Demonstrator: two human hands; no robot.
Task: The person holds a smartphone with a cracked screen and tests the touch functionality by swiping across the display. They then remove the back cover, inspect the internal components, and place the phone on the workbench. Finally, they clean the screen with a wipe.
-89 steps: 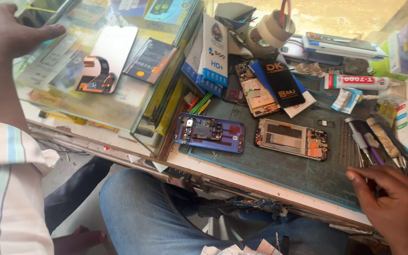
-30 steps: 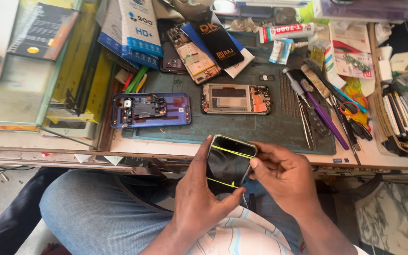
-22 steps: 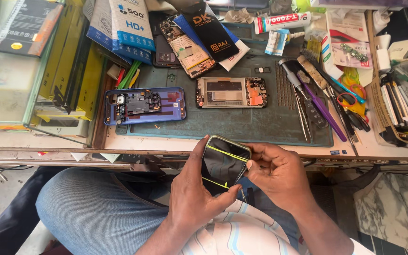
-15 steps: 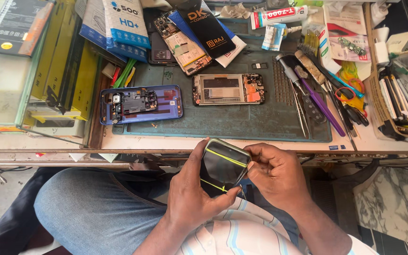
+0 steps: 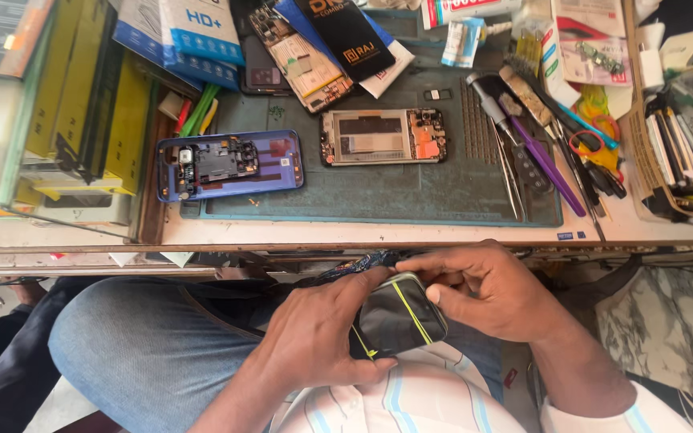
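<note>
We held a dark phone screen (image 5: pixel 399 314) with yellow bands over our lap, just below the front edge of the table (image 5: pixel 362 234). Our left hand (image 5: pixel 322 337) gripped its left end; our right hand (image 5: pixel 487 290) pinched its right edge. On the table's green mat (image 5: pixel 411 192) lay two opened phones, a blue frame (image 5: pixel 230 164) by its left edge.

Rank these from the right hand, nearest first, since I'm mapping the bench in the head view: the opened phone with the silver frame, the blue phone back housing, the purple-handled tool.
1. Opened phone with the silver frame, straight above the right hand, mid-mat.
2. Purple-handled tool, on the mat's right edge; nearly as close, hard to separate.
3. Blue phone back housing, far left.
</note>
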